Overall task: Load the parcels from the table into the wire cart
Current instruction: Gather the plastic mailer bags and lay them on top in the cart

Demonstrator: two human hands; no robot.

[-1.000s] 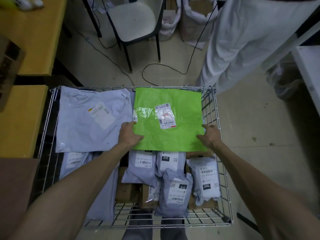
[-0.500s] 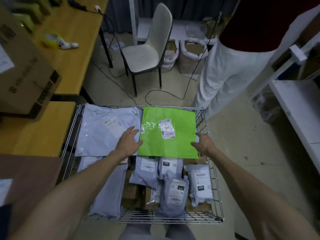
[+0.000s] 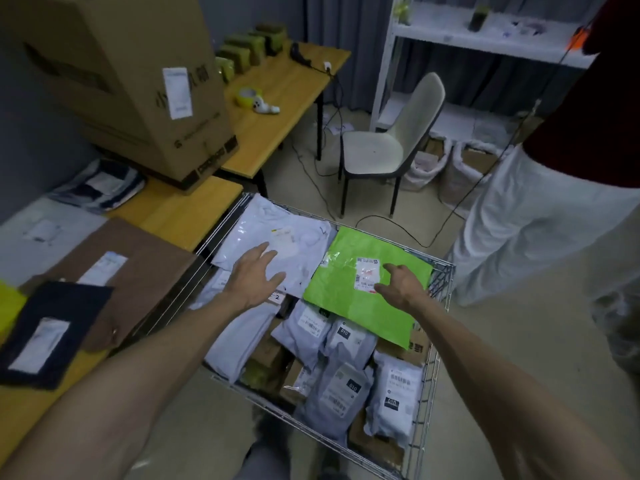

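Glossy plastic mailers — a green one (image 3: 367, 299) among them — fill the bare metal-wire cart (image 3: 429, 372) beside a matt wood-topped table (image 3: 180, 213).

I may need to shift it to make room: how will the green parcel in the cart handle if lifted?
The green parcel looks thin and flat, so it is probably light. Its near edge stays straight where it juts over the grey bags, so it may be fairly stiff. Its glossy face could be slippery.
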